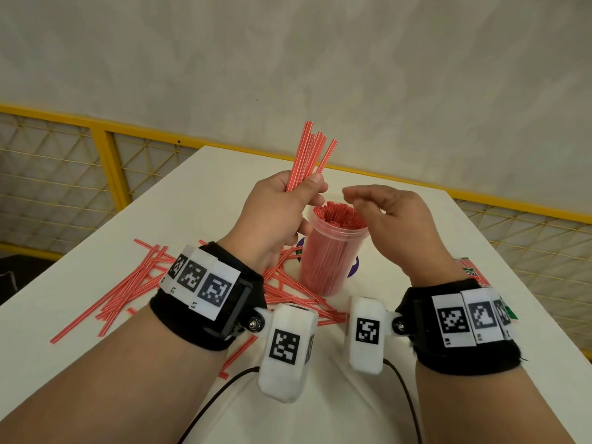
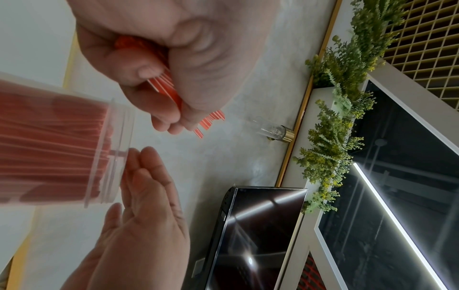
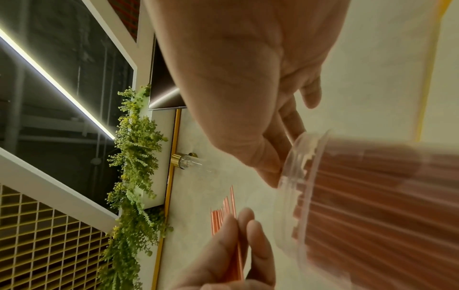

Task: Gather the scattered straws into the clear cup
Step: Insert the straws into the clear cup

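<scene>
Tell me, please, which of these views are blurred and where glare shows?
Head view: sharp, evenly lit, clear cup crisp. Left wrist view: the cup is smeared, and glare streaks the dark glossy panel. Right wrist view: the cup is blurred; a bright light strip flares.

It looks like a staged indoor recording space, perhaps an office or showroom. A white table stands inside a yellow mesh fence against a pale wall. The wrist views show a screen, a strip of fake greenery, a wall lamp and a light strip.
</scene>
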The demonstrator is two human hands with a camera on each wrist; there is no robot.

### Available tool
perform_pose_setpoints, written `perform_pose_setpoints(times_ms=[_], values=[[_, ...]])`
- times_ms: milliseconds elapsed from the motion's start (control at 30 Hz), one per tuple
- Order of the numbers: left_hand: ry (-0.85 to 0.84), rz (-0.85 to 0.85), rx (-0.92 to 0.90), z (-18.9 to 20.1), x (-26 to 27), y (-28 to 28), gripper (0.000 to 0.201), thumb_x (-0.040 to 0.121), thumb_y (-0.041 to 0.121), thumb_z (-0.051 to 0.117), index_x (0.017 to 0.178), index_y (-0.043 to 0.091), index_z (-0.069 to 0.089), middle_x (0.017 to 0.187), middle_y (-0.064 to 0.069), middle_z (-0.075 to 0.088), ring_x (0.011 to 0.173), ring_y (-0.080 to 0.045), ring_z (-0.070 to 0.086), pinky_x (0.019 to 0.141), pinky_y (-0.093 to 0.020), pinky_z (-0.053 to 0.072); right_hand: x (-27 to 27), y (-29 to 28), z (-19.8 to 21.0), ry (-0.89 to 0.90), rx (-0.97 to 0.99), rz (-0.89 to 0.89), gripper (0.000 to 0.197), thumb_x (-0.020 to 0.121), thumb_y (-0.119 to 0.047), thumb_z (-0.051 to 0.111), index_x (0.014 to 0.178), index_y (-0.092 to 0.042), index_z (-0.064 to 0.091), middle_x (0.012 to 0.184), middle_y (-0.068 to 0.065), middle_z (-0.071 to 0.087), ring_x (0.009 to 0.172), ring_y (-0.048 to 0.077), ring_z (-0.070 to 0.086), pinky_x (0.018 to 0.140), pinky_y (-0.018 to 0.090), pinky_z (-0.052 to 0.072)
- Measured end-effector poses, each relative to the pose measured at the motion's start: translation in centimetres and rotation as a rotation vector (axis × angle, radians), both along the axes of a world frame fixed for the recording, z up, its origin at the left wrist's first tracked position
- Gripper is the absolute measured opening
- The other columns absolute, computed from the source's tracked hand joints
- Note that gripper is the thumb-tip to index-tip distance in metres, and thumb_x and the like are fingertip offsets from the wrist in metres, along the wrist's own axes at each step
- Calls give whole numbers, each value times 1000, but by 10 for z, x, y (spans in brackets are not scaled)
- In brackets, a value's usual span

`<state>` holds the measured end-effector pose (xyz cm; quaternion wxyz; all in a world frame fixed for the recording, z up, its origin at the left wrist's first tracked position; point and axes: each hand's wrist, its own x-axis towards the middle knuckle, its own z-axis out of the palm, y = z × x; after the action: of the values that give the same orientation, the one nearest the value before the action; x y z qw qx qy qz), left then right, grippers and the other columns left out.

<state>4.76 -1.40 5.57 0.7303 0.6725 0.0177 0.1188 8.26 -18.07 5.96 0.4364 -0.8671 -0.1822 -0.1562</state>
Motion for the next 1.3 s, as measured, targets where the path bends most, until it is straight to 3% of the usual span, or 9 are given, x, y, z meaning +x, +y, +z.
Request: perform_pose_setpoints(times_ms=[100,200,400,533,700,833,1000,1167,1300], values=[[-5,17,-9,0,0,0,20,95,40,58,89,25,70,79,7,69,41,-7,48,35,-18,31,-3,-3,2,69,-199,106,38,91,-9,49,104,-35,73,101,-20,69,115,-2,55,105,17,37],[-8,30,-12,0,1,1,20,95,39,57,89,24,70,78,7,69,41,-7,48,35,-18,32,-4,-3,4,35,-282,119,41,91,-9,46,105,-37,73,113,-16,69,130,5,44,116,48,22],[2,12,2,-2,1,-1,20,94,39,60,87,24,71,69,10,68,41,-7,48,34,-18,31,-3,-4,4,82,-352,148,38,96,-12,43,113,-34,69,130,-16,59,139,9,35,118,48,15],[28,-62,-24,-3,1,-2,21,91,38,64,86,20,74,68,7,68,42,-5,47,34,-17,31,-5,1,6,-16,-29,33,25,94,-20,55,115,-28,68,116,-11,68,109,0,58,96,15,41],[84,-209,-61,-2,-1,-4,26,86,37,67,88,13,74,69,2,70,41,-5,47,33,-14,28,-10,8,13,-36,428,29,19,89,-23,68,104,-35,62,83,-3,73,75,7,69,72,26,53],[104,-289,-15,-2,-3,-6,31,78,43,69,87,13,73,72,-3,72,40,-6,48,35,-13,27,-13,9,14,-20,498,66,29,86,-22,72,110,-31,60,75,-1,72,66,9,67,67,26,51],[114,-342,-25,-1,-5,-8,29,76,41,68,87,14,72,71,-3,72,39,-7,46,34,-12,25,-14,11,13,53,613,172,28,86,-14,71,108,-29,65,75,25,66,56,15,61,58,27,52],[122,-360,-12,-1,-5,-7,37,80,39,67,99,7,70,75,-5,72,40,-8,47,35,-13,24,-11,14,8,89,711,199,23,86,-8,70,104,-22,67,60,11,56,51,14,57,54,26,52],[110,-370,5,0,-6,-7,31,82,43,65,89,14,73,77,-5,73,41,-8,50,34,-14,27,-9,12,8,79,733,211,25,86,-5,68,106,-19,67,55,-1,58,49,8,55,50,22,48]])
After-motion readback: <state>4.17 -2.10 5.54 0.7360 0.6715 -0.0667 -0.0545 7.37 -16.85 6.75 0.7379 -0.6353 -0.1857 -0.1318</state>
